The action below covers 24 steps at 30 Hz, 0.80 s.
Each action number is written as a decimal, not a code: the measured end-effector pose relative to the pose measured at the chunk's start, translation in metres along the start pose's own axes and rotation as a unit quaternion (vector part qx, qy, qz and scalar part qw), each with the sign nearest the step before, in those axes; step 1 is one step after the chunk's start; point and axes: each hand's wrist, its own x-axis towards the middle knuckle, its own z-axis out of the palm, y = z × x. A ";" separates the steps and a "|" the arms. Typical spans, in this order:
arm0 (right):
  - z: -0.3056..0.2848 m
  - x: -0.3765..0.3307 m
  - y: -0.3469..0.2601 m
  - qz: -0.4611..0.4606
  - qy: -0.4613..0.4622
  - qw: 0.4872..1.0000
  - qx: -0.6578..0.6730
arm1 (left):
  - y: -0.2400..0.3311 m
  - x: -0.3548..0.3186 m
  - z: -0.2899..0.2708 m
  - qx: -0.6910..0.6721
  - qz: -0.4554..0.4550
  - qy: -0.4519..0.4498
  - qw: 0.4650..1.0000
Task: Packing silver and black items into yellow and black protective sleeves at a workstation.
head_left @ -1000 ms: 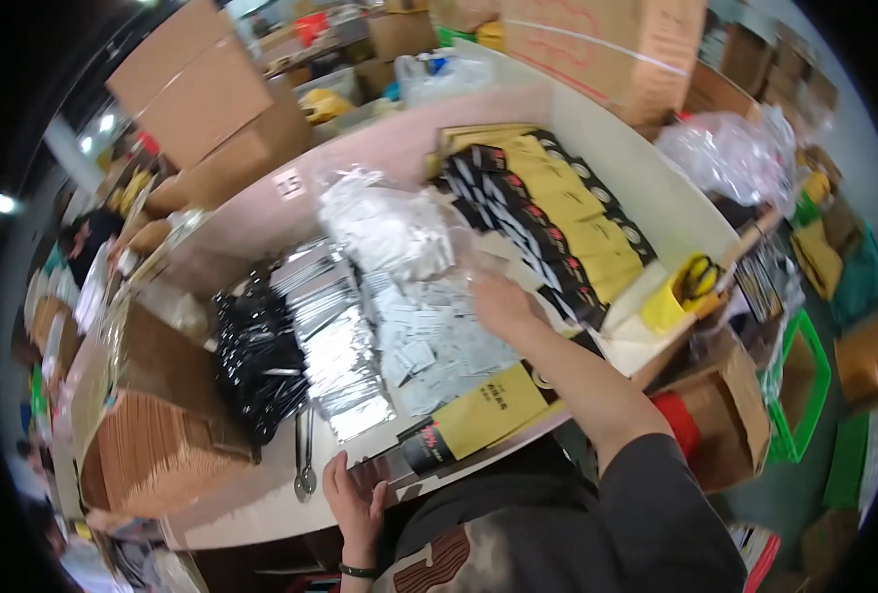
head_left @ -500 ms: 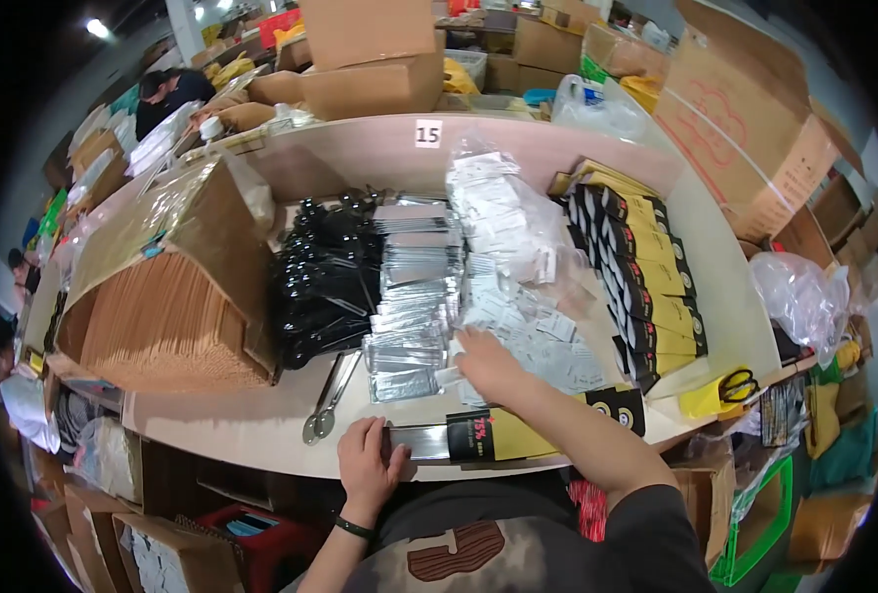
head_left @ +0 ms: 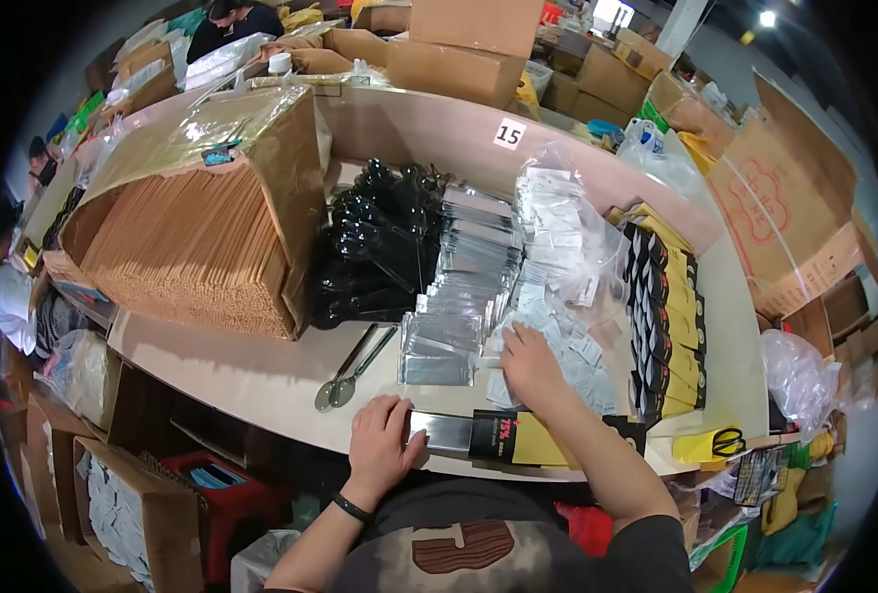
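Note:
My left hand [head_left: 381, 443] rests at the table's near edge, fingers on a silver foil packet [head_left: 444, 433] that sticks out of a black and yellow box [head_left: 518, 440]. My right hand [head_left: 530, 364] lies flat on a spread of small white sachets [head_left: 569, 346], fingers reaching toward them. A stack of silver foil packets [head_left: 459, 296] runs up the middle of the table. Two metal spoons [head_left: 345, 376] lie just left of my left hand. Black plastic spoons [head_left: 375, 247] are heaped behind them.
An open carton of tan paper sleeves [head_left: 197, 247] fills the left of the table [head_left: 251, 371]. Rows of black and yellow boxes [head_left: 666, 326] line the right side, with yellow scissors [head_left: 725, 442] near the edge. Clear bags of sachets [head_left: 567, 222] and cardboard cartons [head_left: 478, 44] stand behind.
The view has swung left and settled over the table. My left hand has moved up onto the foil packet at the box; my right hand stays on the white sachets.

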 end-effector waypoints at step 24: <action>0.074 0.091 -0.114 0.298 -0.074 0.932 0.190 | -0.126 0.084 -0.044 0.117 -0.050 -0.072 0.989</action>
